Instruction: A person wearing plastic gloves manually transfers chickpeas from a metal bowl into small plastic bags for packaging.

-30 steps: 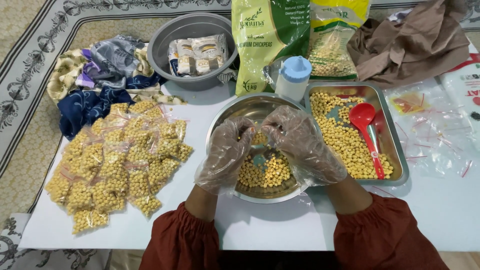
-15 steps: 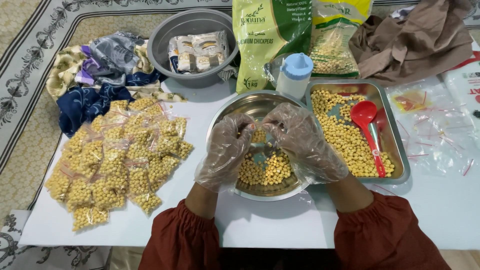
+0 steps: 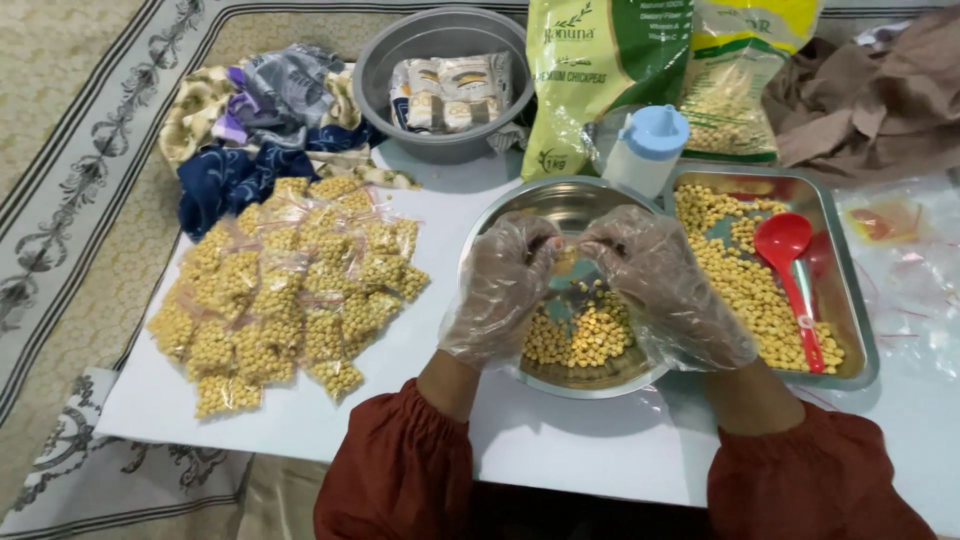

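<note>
Both hands wear thin clear plastic gloves. The left hand (image 3: 500, 290) and right hand (image 3: 665, 285) meet over the round shiny metal bowl (image 3: 545, 205) of yellow chickpeas (image 3: 585, 335), fingertips pinched together on something too small to tell

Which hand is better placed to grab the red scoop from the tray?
Right, probably: the right hand is over the bowl beside the tray holding the red scoop; the left hand is farther away.

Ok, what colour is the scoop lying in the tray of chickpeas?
Red: the scoop lies on the chickpeas in the steel tray, clearest in the head view.
</note>
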